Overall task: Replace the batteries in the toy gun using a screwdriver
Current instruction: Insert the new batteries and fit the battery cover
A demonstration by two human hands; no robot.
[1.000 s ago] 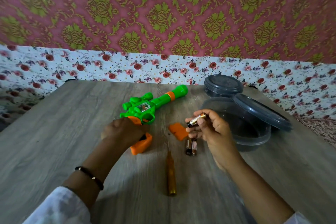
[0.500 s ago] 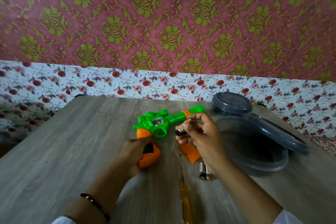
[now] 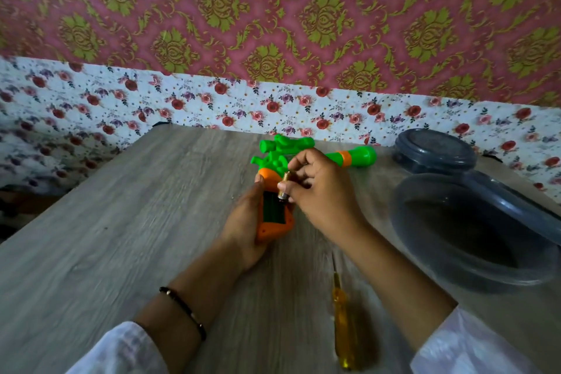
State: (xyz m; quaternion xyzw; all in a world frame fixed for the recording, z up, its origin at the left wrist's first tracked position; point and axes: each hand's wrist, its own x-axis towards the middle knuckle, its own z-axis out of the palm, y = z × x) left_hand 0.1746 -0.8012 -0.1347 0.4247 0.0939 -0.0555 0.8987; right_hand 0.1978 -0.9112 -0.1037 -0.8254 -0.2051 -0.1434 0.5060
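The green toy gun (image 3: pixel 353 156) with an orange grip (image 3: pixel 273 229) is tilted up off the wooden table. My left hand (image 3: pixel 246 222) grips the orange grip from the left, and its dark open battery compartment (image 3: pixel 273 206) faces me. My right hand (image 3: pixel 318 191) pinches a gold-ended battery (image 3: pixel 284 188) right at the top edge of that compartment. A yellow-handled screwdriver (image 3: pixel 343 322) lies on the table below my right forearm. The orange cover and the other batteries are hidden behind my right arm.
A large dark plastic container (image 3: pixel 467 231) with its lid leaning on the rim stands at the right. A smaller closed dark container (image 3: pixel 434 150) sits behind it. The floral wall runs along the table's far edge (image 3: pixel 212 127).
My left hand has lifted and turned the gun so the open compartment faces up. My right hand has carried the battery left, down to the compartment.
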